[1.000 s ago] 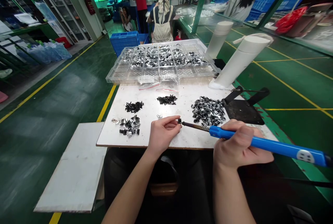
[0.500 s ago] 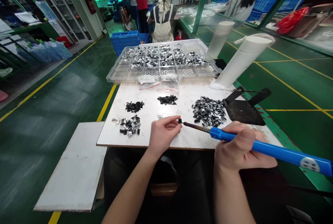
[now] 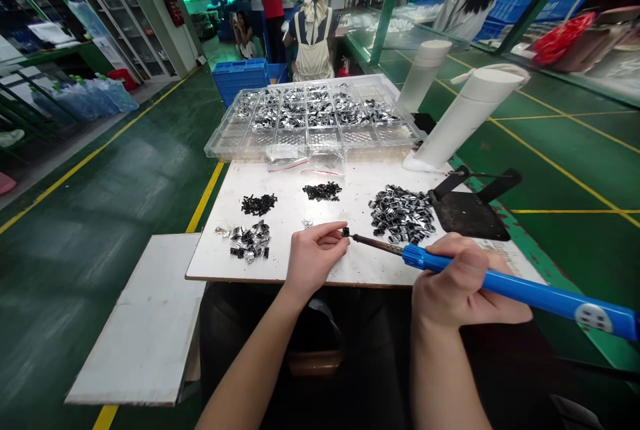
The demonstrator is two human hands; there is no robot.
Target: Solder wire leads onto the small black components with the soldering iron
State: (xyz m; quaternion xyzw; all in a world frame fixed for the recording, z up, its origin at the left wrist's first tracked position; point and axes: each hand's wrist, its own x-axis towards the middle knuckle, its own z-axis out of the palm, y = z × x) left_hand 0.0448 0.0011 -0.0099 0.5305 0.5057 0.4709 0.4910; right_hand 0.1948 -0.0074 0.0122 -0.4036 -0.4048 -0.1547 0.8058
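Between thumb and forefinger, my left hand [image 3: 316, 253] pinches a small black part [image 3: 345, 232] above the front of the white board [image 3: 280, 271]. My right hand [image 3: 463, 280] is wrapped round the blue handle of a soldering iron [image 3: 520, 288]. The iron's dark tip points left and is at or very near the black part; whether they touch I cannot tell. Right of the tip lies a heap of black and silver pieces [image 3: 403, 213]. Another loose group of black and silver pieces [image 3: 250, 241] lies left of my left hand.
Two piles of tiny black parts [image 3: 259, 204] [image 3: 323, 191] lie farther back. Behind them stands a clear compartment tray [image 3: 315, 140] with silver pieces. At right are a black metal stand [image 3: 470, 215] and white tubes [image 3: 465, 117]. Several people are in the background.
The soldering iron's handle has shifted very slightly. My hands and the black part are otherwise in the same place.
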